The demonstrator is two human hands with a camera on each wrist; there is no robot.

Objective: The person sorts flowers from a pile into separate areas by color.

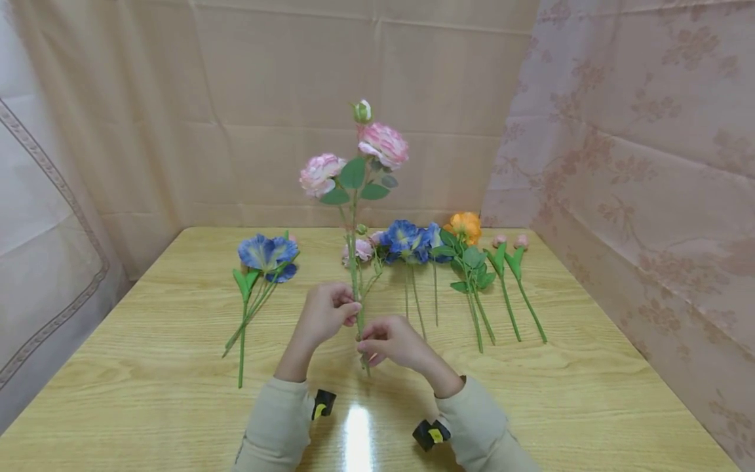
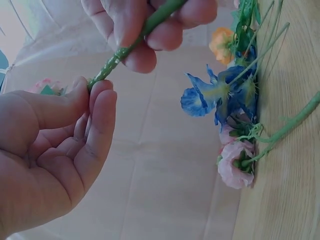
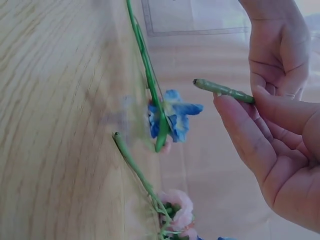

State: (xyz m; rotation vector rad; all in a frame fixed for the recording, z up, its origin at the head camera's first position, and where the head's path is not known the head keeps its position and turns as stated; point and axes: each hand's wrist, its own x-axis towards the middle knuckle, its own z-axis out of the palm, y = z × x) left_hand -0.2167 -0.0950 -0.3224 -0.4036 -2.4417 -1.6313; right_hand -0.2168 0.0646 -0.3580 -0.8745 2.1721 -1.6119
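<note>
Above the middle of the table stands a pink peony spray point(image 1: 354, 216), upright, with two pink-and-white blooms, a bud on top and green leaves. My left hand point(image 1: 324, 313) pinches its stem between thumb and fingers. Lower down, near the stem's bottom end, my right hand point(image 1: 398, 342) grips it too. In the left wrist view the green stem point(image 2: 112, 62) runs between the fingers of both hands. The cut stem end point(image 3: 212, 87) pokes out past my right fingertips in the right wrist view.
Left on the wooden table point(image 1: 147, 367) lie a blue flower point(image 1: 268, 254) and a green-leaved tulip point(image 1: 243, 328). At the back right lie another pink peony point(image 1: 358, 252), blue flowers point(image 1: 404, 239), an orange flower point(image 1: 466, 227) and pink tulips point(image 1: 514, 262). Curtains hang behind and beside.
</note>
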